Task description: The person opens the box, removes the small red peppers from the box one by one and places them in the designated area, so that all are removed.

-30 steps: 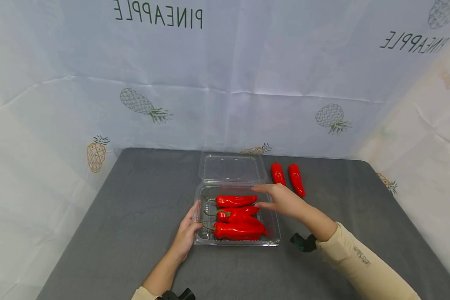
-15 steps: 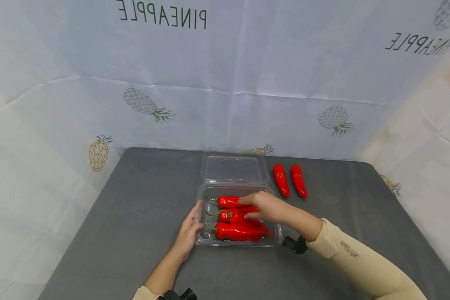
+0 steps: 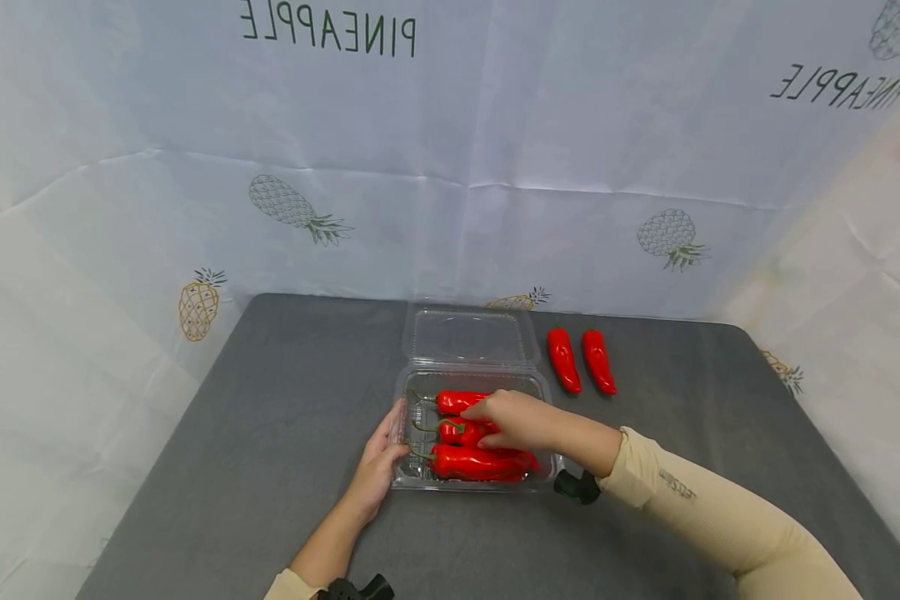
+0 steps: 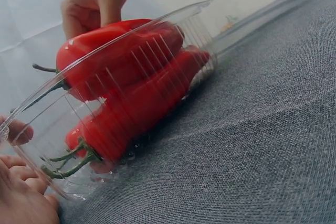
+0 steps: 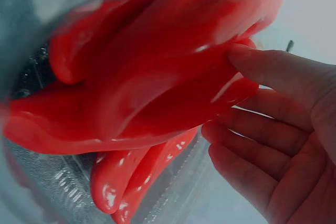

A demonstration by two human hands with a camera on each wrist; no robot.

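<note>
Pepper [image 3: 474,432] under your right hand, container [image 3: 521,381] steadied by your left hand [image 3: 373,468]

Your right hand [image 3: 521,419], right of centre in the head view, pinches the red pepper with thumb and fingers across its body. That pepper lies inside the clear container at the centre of the frame, between a pepper [image 3: 456,402] higher in the frame and another [image 3: 468,462] lower down. You cannot tell from these views whether it hangs free of what lies beneath. Your left hand, left of centre, holds the container's side, thumb over the rim. The lid [image 3: 468,337] lies back towards the top, and two loose peppers [image 3: 564,361] sit to its right on the grey table [image 3: 690,400].

Judging by the gloss, expect a light, smooth, rather slippery pepper; whether it is firm or gives, you cannot tell by eye. Keep your hold on the thick middle, with thumb and several fingers on opposite sides, and press gently. Avoid the thin green stems [image 4: 73,169], which look easy to snag or snap. The container walls seem thin and flexible, so hold them without squeezing.
</note>
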